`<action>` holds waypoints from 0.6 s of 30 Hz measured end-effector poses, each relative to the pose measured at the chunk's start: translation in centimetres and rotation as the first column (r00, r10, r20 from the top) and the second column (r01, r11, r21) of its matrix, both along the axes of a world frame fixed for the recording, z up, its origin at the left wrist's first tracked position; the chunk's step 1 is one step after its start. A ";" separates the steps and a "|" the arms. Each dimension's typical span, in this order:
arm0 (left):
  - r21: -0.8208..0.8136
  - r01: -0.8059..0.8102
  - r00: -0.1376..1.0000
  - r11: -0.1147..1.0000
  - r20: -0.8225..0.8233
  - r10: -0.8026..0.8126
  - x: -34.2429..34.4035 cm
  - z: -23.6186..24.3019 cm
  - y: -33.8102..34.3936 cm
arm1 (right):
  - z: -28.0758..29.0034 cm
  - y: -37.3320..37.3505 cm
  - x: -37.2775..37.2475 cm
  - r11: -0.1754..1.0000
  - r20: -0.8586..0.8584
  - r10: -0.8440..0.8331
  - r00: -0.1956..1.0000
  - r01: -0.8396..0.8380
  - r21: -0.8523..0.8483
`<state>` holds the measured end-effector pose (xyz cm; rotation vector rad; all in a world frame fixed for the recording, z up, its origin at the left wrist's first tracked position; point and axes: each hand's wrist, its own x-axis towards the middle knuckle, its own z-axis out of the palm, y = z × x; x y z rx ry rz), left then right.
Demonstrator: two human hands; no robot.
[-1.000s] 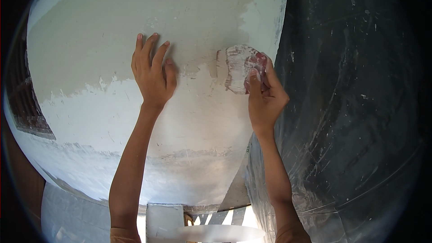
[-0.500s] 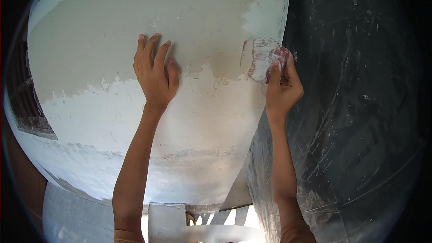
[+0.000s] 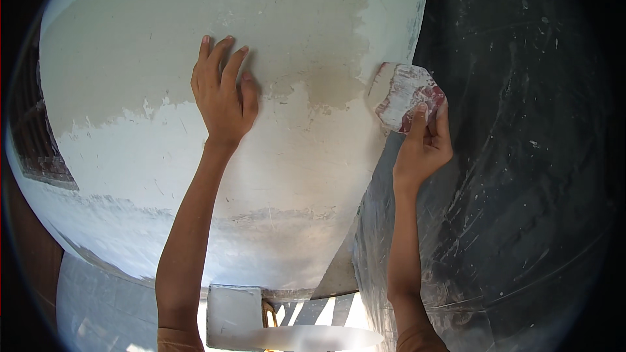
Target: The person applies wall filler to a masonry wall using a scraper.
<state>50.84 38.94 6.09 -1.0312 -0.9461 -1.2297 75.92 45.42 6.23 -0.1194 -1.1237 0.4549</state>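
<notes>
A dark red putty spreader [image 3: 409, 96], its face smeared with white putty, is pinched between the thumb and fingers of my right hand [image 3: 424, 146]. Its left edge overlaps the right border of the wall [image 3: 280, 156]; whether it touches is hard to tell. My left hand [image 3: 225, 94] rests on the wall with fingers spread and holds nothing. Around and above it, a greyish-beige coated patch [image 3: 280, 19] meets the whiter lower surface along a ragged line.
A dark plastic sheet [image 3: 521, 156] spotted with white hangs along the right. At the left edge is a brown slatted panel [image 3: 42, 137]. Below, between my forearms, stand a pale box-like object [image 3: 233, 316] and a whitish rounded strip [image 3: 319, 337].
My right hand has moved right and slightly down with the spreader, which now tilts more and reaches past the wall's border. My left hand stays in about the same place.
</notes>
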 end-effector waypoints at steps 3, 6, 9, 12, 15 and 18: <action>-0.021 -0.016 1.000 1.000 -0.027 0.016 -0.1 0.0 -0.7 | -1.4 -0.7 -2.8 0.996 0.330 0.035 0.943 -0.061 0.070; -0.008 -0.013 1.000 1.000 -0.021 0.013 0.0 0.3 -0.7 | -1.0 1.3 -2.9 0.997 0.285 0.079 0.955 -0.083 0.001; -0.023 -0.039 0.999 0.999 -0.033 0.038 -0.2 -0.2 -0.6 | -0.2 2.3 0.7 0.995 0.002 0.022 1.000 -0.022 -0.097; -0.021 0.017 1.000 1.000 -0.023 -0.018 0.2 -0.1 0.1 | 0.4 1.2 0.9 0.994 -0.074 0.081 0.994 -0.086 -0.069; -0.007 0.020 1.000 1.000 -0.020 -0.020 -0.3 -0.2 -0.4 | -0.5 -1.3 -3.4 0.984 0.175 0.167 0.970 -0.175 0.030; 0.013 0.020 1.000 1.000 0.000 -0.020 -0.2 0.1 -0.3 | -0.8 0.5 -3.7 0.996 0.267 0.092 0.959 -0.091 -0.017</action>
